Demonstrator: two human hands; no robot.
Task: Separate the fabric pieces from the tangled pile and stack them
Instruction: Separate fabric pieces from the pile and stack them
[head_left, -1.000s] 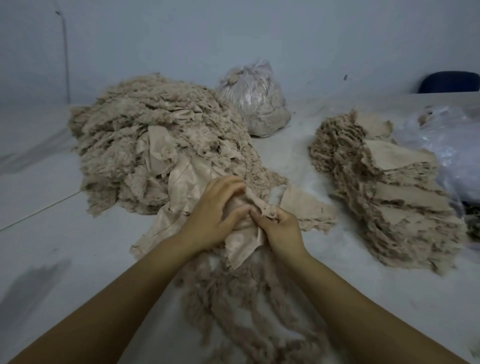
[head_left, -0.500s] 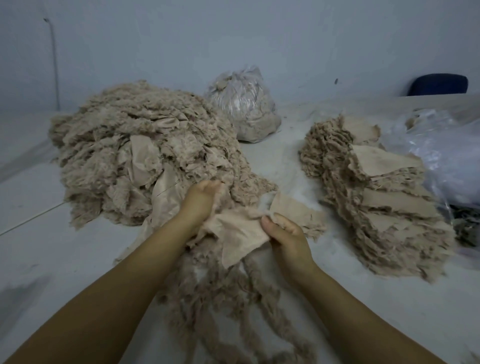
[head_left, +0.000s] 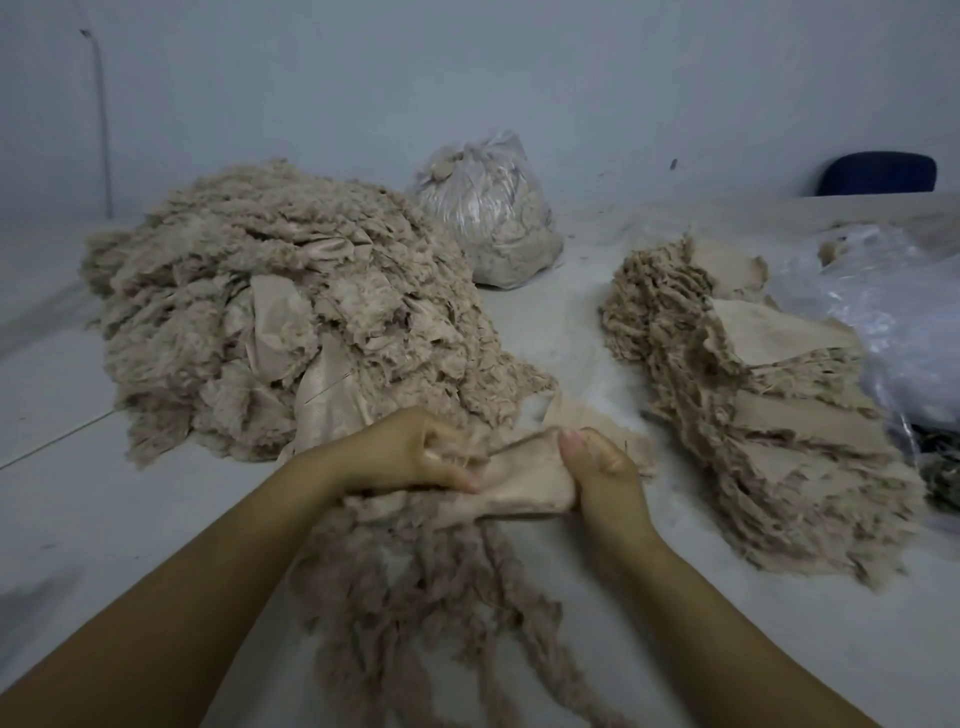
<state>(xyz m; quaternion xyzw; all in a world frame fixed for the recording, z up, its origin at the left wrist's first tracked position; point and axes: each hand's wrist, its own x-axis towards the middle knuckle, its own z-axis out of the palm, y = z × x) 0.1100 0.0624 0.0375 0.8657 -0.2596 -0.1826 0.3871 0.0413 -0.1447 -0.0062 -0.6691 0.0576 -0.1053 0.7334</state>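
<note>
Before the tangled pile (head_left: 291, 322), left hand (head_left: 400, 452), right hand (head_left: 602, 473), fingers pinching one fabric piece (head_left: 524, 478) (beige)

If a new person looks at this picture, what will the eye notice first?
First, the big tangled pile of beige fabric at the left. Then the neat stack of separated pieces at the right. In front, the left hand and right hand pinch one fabric piece between them.
</note>
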